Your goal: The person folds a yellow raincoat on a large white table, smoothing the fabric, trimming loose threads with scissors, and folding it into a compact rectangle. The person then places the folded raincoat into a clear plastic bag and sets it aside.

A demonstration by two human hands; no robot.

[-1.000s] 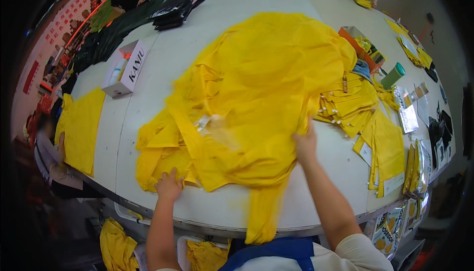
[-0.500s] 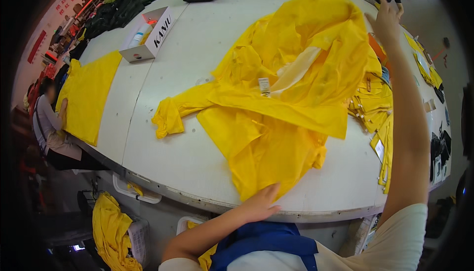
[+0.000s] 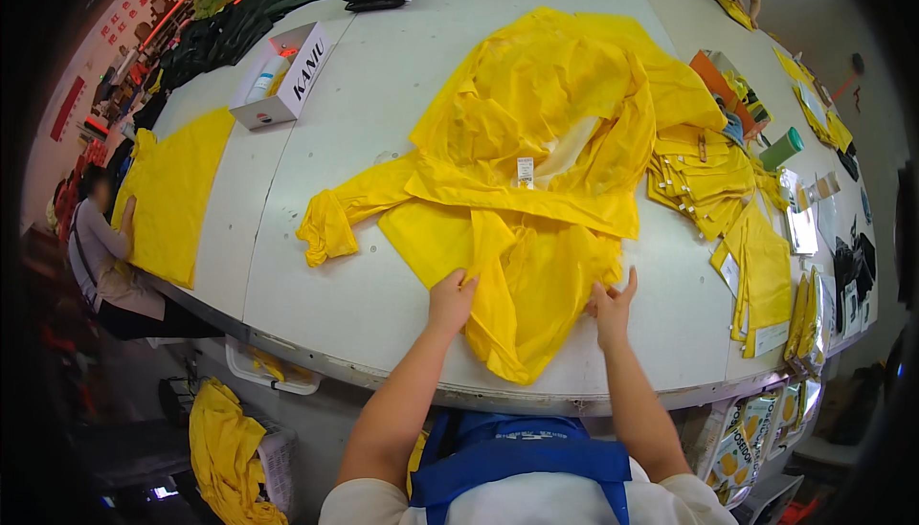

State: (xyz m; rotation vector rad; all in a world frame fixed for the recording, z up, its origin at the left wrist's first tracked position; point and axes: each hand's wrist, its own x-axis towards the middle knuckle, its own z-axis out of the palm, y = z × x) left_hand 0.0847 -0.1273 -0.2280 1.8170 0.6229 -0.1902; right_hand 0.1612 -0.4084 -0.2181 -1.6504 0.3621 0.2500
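Note:
A yellow raincoat (image 3: 536, 75) lies spread and rumpled on the table, a white label showing near its middle. One sleeve (image 3: 330, 225) reaches out to the left, its end bunched. Its hood-like near part (image 3: 522, 324) hangs toward me, coming to a point close to the table edge. My left hand (image 3: 452, 303) pinches the cloth at the left side of this part. On its right side, my right hand (image 3: 613, 311) has its fingertips closed at the cloth edge, one finger sticking up and away.
A white table (image 3: 316, 334) curves around me. Folded yellow pieces (image 3: 704, 180) lie in stacks at right, near a green cup (image 3: 782, 149) and orange box (image 3: 723, 85). A white box (image 3: 280, 75) stands back left. A person (image 3: 105, 238) sits at left beside yellow cloth (image 3: 182, 195).
My right hand has come down from high at the right to the near part of the raincoat. My left hand has moved up and left. The lifted side of the raincoat has settled.

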